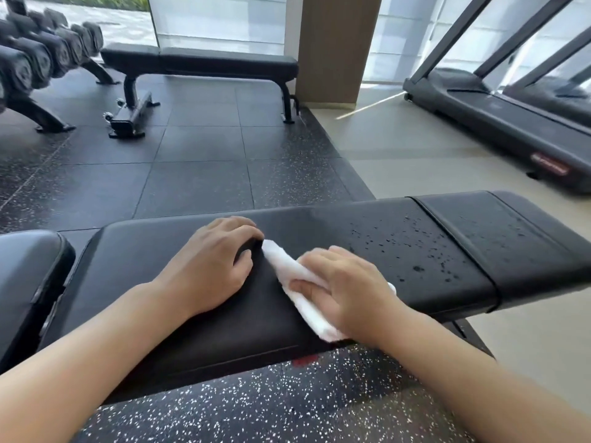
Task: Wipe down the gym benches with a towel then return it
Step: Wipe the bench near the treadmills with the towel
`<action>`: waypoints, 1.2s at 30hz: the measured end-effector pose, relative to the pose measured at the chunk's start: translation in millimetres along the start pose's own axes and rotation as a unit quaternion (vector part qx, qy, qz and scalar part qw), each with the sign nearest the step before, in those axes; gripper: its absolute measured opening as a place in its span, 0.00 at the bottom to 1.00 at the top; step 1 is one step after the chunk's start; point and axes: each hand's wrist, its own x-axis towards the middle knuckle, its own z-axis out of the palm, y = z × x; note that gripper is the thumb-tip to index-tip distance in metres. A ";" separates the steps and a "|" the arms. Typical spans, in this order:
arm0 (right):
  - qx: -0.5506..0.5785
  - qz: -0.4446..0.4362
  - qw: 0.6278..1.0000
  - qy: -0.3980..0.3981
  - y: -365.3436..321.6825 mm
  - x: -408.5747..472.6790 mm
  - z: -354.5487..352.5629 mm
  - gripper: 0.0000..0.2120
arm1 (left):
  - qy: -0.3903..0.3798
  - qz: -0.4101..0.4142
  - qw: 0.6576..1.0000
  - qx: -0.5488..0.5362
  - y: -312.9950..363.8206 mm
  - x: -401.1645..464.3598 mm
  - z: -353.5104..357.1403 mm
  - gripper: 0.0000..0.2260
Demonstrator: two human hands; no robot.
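While the right hand (343,289) presses a folded white towel (295,282) onto the black padded surface (415,251), its fingers (319,260) lie spread over the cloth and its thumb curls against the towel's near side, so the cloth is held rather than merely covered. The left hand (208,266) rests on the surface just left of the towel, fingers bent with the tips down on the padding, holding nothing; its fingertips sit close to the towel's far corner, though contact cannot be confirmed.

The towel's long axis runs diagonally, from that far corner beside the left hand back to the near edge of the surface under the right wrist. Water droplets (425,251) speckle the padding to the right of the towel, across the seam and onto the end pad (518,238). The padding left of the towel shows no droplets.

Judging from this, the wet area lies entirely on the right hand's side, so the next stroke probably calls for a sweep rightward, broadside to the towel's length, with the left hand only bracing.

Beyond the towel, a second bench (201,63) stands across the rubber floor (192,161); it likely awaits wiping too.
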 end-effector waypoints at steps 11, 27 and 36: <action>-0.011 0.139 0.990 0.031 50.4 142.2 10.2 0.10 | 0.025 -0.007 1.000 0.006 5.0 3.1 8.1 0.13; -0.016 0.112 0.985 0.132 -2.1 25.7 2.2 0.10 | 0.002 0.001 0.999 -0.032 -8.7 4.6 5.8 0.13; -0.018 -0.021 0.984 0.175 -83.5 6.7 50.4 0.11 | -0.002 -0.022 0.999 -0.029 -57.5 -12.6 -17.6 0.14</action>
